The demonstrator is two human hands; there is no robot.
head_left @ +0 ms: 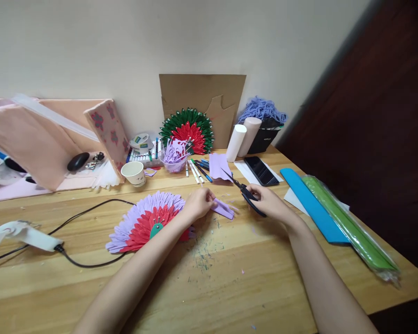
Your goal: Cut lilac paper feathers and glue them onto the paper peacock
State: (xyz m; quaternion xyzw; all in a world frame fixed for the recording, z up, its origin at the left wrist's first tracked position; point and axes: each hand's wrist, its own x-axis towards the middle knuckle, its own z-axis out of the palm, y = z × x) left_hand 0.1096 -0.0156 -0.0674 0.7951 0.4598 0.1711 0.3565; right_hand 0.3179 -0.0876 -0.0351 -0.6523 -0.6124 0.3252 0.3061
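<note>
My left hand (199, 203) pinches a small folded purple paper strip (223, 208) near the middle of the wooden table (230, 278). My right hand (269, 202) grips black scissors (242, 189), their blades parted and pointing up-left, just right of the strip. A purple and red paper fan craft with a teal body (144, 221) lies under my left forearm. A sheet of purple paper (218, 166) lies behind the scissors.
A hot glue gun (24, 234) with a black cord lies at left. A paper cup (134, 173), markers (197, 169), a green and red fan craft (188, 130), white rolls (242, 137), a phone (261, 170), and blue (311, 206) and green (348, 227) paper rolls are also there.
</note>
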